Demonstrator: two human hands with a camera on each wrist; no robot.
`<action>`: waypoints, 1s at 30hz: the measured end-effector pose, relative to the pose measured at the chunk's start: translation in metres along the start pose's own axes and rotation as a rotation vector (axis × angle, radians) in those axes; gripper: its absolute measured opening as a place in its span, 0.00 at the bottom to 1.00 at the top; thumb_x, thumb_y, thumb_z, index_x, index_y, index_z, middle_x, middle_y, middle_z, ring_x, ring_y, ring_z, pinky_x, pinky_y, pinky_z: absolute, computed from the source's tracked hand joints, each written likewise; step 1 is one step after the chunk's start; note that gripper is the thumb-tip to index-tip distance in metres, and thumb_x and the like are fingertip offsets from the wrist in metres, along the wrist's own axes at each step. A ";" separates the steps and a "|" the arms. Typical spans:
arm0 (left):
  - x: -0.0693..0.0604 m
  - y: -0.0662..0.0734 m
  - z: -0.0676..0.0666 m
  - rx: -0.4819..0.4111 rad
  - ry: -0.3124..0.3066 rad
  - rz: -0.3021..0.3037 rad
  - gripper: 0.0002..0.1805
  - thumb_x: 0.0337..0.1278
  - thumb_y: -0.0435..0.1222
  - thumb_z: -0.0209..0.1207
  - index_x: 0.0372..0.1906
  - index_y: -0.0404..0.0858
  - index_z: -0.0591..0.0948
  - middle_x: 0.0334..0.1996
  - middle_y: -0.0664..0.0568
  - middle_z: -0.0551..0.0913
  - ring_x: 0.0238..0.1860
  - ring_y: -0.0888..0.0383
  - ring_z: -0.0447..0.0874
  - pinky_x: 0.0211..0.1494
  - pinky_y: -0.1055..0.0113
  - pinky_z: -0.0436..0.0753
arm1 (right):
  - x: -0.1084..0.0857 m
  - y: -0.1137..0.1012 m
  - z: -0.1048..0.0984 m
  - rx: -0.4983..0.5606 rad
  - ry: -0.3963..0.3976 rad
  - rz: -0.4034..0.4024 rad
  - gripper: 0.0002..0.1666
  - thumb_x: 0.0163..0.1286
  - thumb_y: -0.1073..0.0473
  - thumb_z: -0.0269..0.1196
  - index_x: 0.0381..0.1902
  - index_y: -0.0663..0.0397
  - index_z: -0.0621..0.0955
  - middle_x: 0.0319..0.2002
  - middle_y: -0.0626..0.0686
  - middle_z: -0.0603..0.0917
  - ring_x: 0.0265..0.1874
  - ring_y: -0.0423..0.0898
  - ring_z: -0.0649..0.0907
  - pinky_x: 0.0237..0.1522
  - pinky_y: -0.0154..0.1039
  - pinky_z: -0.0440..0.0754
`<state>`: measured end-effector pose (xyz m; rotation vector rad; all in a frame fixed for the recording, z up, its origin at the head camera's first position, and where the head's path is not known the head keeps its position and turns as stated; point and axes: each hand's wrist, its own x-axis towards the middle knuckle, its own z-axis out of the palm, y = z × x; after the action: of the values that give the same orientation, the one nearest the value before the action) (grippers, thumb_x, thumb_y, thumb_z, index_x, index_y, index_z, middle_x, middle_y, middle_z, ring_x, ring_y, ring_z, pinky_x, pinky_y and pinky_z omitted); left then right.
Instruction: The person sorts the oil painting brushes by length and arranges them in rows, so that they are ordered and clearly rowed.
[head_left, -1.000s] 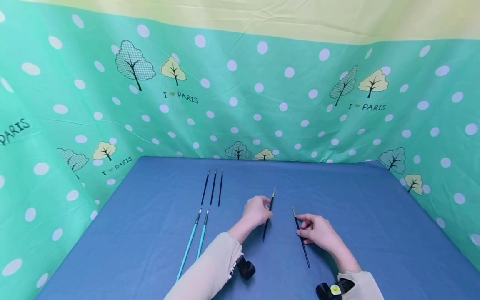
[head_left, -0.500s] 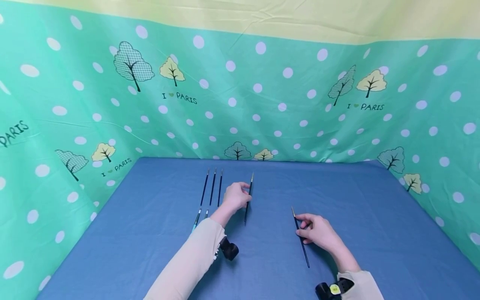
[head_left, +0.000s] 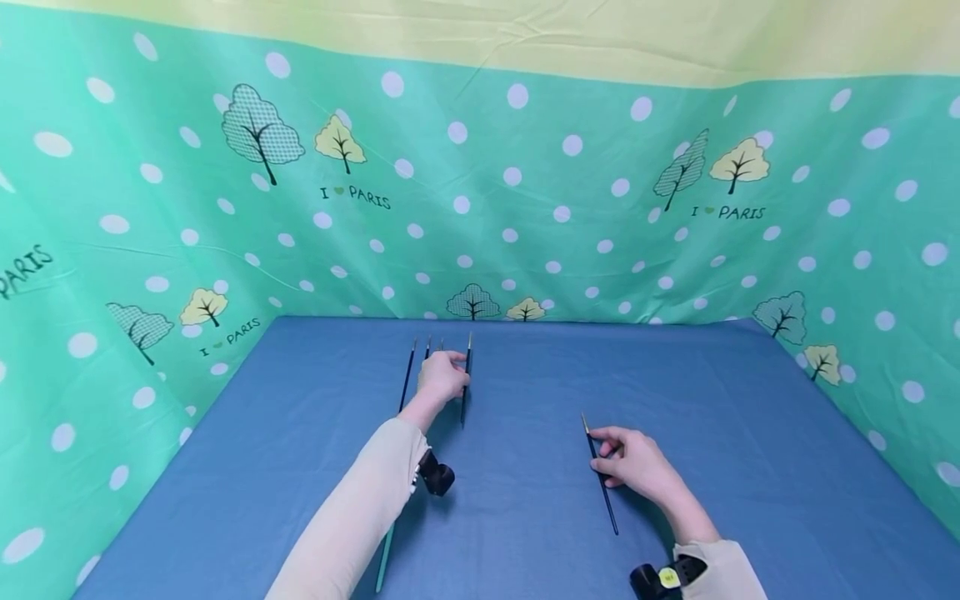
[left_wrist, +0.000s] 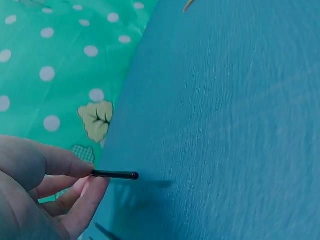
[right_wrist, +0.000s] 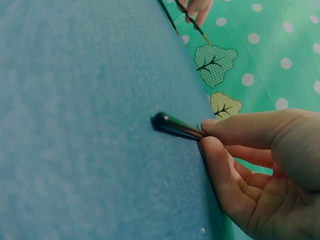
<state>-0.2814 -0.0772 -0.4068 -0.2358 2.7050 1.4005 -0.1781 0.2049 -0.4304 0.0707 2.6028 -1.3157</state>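
My left hand [head_left: 442, 377] pinches a thin dark-handled paintbrush [head_left: 463, 407], tip pointing away, just right of a row of similar brushes. In the left wrist view the black handle end [left_wrist: 117, 175] juts out between thumb and fingers, its shadow on the cloth. At centre right, my right hand [head_left: 633, 462] holds another dark paintbrush [head_left: 609, 504] between thumb and fingers, tip up and to the left. The right wrist view shows its rounded handle end [right_wrist: 175, 126]. Of the row, the leftmost dark brush [head_left: 407, 375] shows best; the left hand covers much of the others.
A blue cloth [head_left: 525, 500] covers the table. Under the left forearm, part of a turquoise-handled brush [head_left: 386, 558] shows; the rest there is hidden. A green dotted curtain [head_left: 570, 183] stands behind and at both sides.
My left hand has carried its paintbrush left and away from me, up beside the row of dark brushes. Its arm now hides most of the turquoise brushes. The right hand has stayed put.
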 end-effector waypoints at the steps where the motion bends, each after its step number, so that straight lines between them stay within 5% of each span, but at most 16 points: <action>1: 0.002 -0.001 -0.001 0.005 0.005 -0.001 0.24 0.51 0.27 0.56 0.56 0.40 0.76 0.30 0.49 0.81 0.17 0.59 0.78 0.20 0.69 0.75 | 0.000 0.000 0.000 -0.003 0.001 0.001 0.27 0.55 0.68 0.64 0.55 0.59 0.75 0.31 0.54 0.73 0.21 0.45 0.76 0.23 0.37 0.81; 18: 0.013 -0.016 -0.010 0.117 0.066 0.030 0.22 0.50 0.29 0.58 0.54 0.39 0.78 0.25 0.50 0.82 0.17 0.60 0.77 0.22 0.70 0.72 | -0.002 -0.001 0.001 -0.002 0.001 0.009 0.27 0.55 0.68 0.64 0.55 0.58 0.75 0.31 0.54 0.73 0.21 0.45 0.76 0.23 0.37 0.80; 30: 0.014 -0.022 -0.002 0.193 0.159 0.029 0.17 0.50 0.32 0.59 0.48 0.41 0.82 0.37 0.50 0.84 0.35 0.54 0.82 0.36 0.61 0.80 | 0.000 0.000 -0.001 0.003 -0.021 -0.001 0.29 0.54 0.67 0.65 0.56 0.58 0.74 0.32 0.54 0.73 0.22 0.45 0.77 0.23 0.38 0.81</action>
<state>-0.2916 -0.0931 -0.4250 -0.3056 2.9599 1.1625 -0.1780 0.2060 -0.4295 0.0554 2.5838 -1.3132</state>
